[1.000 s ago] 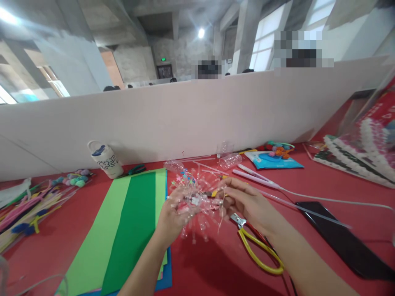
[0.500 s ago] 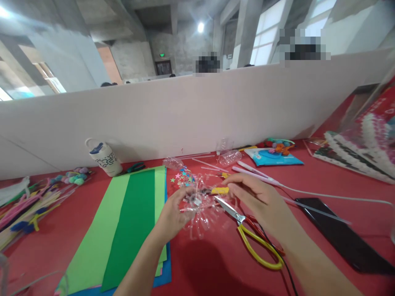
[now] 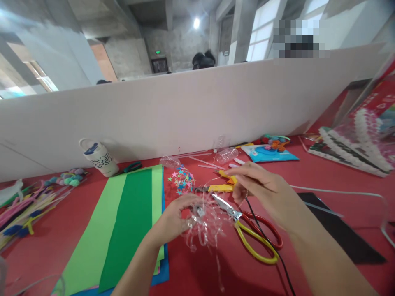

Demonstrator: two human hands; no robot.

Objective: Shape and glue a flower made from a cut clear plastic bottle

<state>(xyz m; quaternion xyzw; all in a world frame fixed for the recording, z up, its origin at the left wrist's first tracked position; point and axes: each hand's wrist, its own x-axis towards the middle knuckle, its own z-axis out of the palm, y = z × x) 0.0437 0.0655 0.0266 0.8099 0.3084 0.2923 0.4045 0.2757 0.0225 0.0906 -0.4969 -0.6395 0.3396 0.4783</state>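
My left hand is closed around the middle of a bundle of clear, curled plastic strips; a small whitish piece shows at its centre. To the right, my right hand pinches a thin strand that runs across from the bundle. Under and beside its fingers lie a yellow tool with an orange trigger, probably a glue gun, and a yellow-handled tool, kind unclear. Scissors with one red and one yellow handle lie half open just right of the strips.
Green sheets lie left, near a tumbler and pipe cleaners. Star sequins, clear plastic bottle pieces and a blue wipes pack lie farther back. A black flat object is at right; a white partition stands behind.
My right hand has moved right, away from the plastic strips, drawing the thin strand out. The strips now sit slightly lower in my left hand. The view has shifted a little.
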